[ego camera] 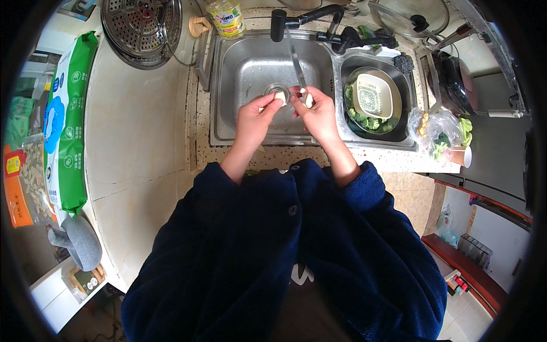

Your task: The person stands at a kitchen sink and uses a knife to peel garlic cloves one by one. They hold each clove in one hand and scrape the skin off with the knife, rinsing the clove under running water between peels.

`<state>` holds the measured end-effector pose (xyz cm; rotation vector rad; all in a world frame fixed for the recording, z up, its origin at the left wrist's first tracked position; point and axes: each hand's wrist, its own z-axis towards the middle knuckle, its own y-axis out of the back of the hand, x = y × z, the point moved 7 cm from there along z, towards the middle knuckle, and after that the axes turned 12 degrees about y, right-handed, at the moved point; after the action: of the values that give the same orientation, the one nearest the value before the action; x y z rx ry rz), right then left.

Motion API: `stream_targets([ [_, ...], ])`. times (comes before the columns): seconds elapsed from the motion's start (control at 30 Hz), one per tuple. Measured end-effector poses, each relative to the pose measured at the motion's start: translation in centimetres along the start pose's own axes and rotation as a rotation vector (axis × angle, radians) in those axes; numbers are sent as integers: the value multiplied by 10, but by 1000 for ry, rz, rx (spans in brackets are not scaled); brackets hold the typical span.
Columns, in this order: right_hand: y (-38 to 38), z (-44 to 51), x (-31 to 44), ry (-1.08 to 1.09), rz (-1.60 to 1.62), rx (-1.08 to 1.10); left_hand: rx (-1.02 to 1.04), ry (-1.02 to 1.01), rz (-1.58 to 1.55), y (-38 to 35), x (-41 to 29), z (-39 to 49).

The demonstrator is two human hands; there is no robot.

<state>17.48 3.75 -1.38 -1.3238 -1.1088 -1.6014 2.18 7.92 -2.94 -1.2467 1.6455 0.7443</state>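
Both my hands are over the left basin of a stainless-steel double sink (233, 85), near its drain (275, 88). My left hand (255, 117) pinches a small pale piece (280, 96), which looks like a garlic clove, between thumb and fingers. In my right hand (318, 112) is another pale piece (309, 101), also clove-like. A narrow grey streak (295, 62) runs from beside the black faucet (278, 26) to my right fingers; whether it is water or a thin blade, I cannot tell. The hands are close together but apart.
The right basin holds a metal bowl (399, 92) with broccoli (372, 124) and a cream strainer basket (374, 96). On the right counter lie a clear plastic bag (444, 124) and a paper cup (461, 156). An OMO bottle (226, 19) and a perforated steamer tray (141, 25) stand left.
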Motion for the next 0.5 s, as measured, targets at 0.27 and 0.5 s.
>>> stream_targets([
  [0.27, -4, -1, 6, 3, 5, 126, 5, -283, 370, 0, -22, -5],
  [0.5, -4, 0, 2, 36, 4, 145, 20, -283, 453, -3, -28, -9],
])
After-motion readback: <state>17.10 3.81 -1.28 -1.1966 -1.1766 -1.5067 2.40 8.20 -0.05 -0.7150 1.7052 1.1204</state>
